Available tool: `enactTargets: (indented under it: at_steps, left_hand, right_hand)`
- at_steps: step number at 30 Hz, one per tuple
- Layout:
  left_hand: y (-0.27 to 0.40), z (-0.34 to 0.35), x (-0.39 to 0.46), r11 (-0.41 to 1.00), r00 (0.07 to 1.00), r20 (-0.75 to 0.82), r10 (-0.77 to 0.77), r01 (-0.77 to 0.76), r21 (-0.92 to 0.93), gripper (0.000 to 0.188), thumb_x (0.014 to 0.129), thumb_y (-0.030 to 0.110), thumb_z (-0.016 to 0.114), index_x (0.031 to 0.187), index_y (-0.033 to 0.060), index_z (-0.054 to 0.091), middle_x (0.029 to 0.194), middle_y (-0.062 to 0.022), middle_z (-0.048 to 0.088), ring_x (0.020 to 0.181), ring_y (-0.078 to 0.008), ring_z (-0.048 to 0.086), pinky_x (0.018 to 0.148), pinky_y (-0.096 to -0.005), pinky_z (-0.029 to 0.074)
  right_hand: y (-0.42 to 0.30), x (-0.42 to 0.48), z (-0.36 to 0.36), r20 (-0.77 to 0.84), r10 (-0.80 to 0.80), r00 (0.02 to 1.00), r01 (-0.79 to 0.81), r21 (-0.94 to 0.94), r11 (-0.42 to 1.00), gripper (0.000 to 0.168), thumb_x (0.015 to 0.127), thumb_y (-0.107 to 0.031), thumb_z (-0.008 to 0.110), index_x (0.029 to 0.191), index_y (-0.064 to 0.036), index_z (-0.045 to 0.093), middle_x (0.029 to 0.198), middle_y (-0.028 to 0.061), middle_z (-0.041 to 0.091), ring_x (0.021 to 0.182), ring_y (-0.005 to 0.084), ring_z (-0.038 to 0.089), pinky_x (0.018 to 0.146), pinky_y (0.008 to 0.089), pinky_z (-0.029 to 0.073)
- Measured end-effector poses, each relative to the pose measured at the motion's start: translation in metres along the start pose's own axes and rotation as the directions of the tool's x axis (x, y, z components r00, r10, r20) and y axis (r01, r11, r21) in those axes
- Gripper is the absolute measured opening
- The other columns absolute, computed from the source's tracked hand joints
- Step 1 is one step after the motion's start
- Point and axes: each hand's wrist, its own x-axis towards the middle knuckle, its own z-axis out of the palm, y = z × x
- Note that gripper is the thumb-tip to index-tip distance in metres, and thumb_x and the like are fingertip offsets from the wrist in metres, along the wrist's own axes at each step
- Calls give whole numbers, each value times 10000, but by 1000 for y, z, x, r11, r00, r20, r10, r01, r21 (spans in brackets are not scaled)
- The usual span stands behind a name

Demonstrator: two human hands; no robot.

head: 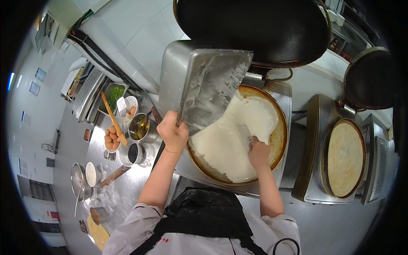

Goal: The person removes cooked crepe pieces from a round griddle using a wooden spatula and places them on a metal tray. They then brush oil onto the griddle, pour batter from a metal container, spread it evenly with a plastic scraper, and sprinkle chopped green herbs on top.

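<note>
My left hand (173, 131) grips the rim of a deep stainless-steel pan (177, 76), tipped on its side over the round griddle. White smears of batter coat the pan's inner wall. Pale batter (220, 148) covers most of the griddle plate (278, 149), leaving browned, oily patches near its rim. In my right hand (258, 153) is a slotted spatula (246, 135), its pale head touching the batter. Behind the griddle, its large black lid (255, 28) stands raised.
A second griddle (364, 153) at right holds a round flatbread (346, 158), under a raised lid (369, 78). On the floury steel counter (127, 188) at left are a bowl of eggs (112, 138), a pot of oil (140, 126), a bowl of dark contents (132, 153) and chopped greens (116, 95).
</note>
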Motion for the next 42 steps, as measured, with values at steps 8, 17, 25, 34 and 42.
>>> enactTargets:
  at_steps: [8, 17, 25, 34, 42]
  left_hand:
    - [-5, -36, -7, 572, 717, 56, -694, 598, -562, 258, 718, -151, 505, 893, 34, 550, 804, 42, 566, 666, -60, 495, 577, -228, 378]
    - [-32, -121, -23, -243, 109, 409, -906, 657, -714, 473, 660, -200, 514, 1031, 85, 583, 835, -43, 598, 672, -168, 571, 575, -284, 475]
    - [-61, -268, -77, -385, -32, 438, -899, 536, -751, 659, 631, -111, 545, 1255, 99, 565, 940, -85, 608, 832, -239, 638, 734, -392, 565]
    - [-157, -428, -121, -40, -140, -44, -989, 548, -836, 219, 652, -17, 555, 851, 48, 618, 773, -77, 642, 663, -245, 645, 639, -355, 575]
    - [-378, -544, -145, 60, -205, -171, -964, 458, -887, 112, 660, -40, 524, 666, 72, 527, 672, -68, 539, 572, -261, 559, 563, -367, 521]
  right_hand:
    - [3, -18, 13, -121, 115, 986, -59, 391, 919, 218, 877, -94, 651, 1084, -29, 633, 884, 220, 722, 855, 428, 699, 749, 506, 543]
    - [41, -36, 56, -12, 108, 994, -63, 750, 658, 381, 985, -51, 617, 1340, 46, 520, 1160, 152, 658, 959, 244, 659, 809, 366, 554]
    - [56, -26, 82, -14, 134, 991, -71, 792, 607, 464, 981, -55, 633, 1398, 76, 476, 1233, 193, 648, 1012, 244, 652, 862, 360, 539]
    - [15, -8, 87, -103, 81, 991, 19, 724, 689, 443, 978, -82, 642, 1371, 61, 495, 1195, 172, 664, 1003, 232, 655, 864, 352, 542]
    - [-29, -17, 90, -176, 127, 976, 3, 595, 804, 417, 990, -106, 633, 1366, 40, 525, 1144, 145, 681, 953, 227, 664, 842, 353, 544]
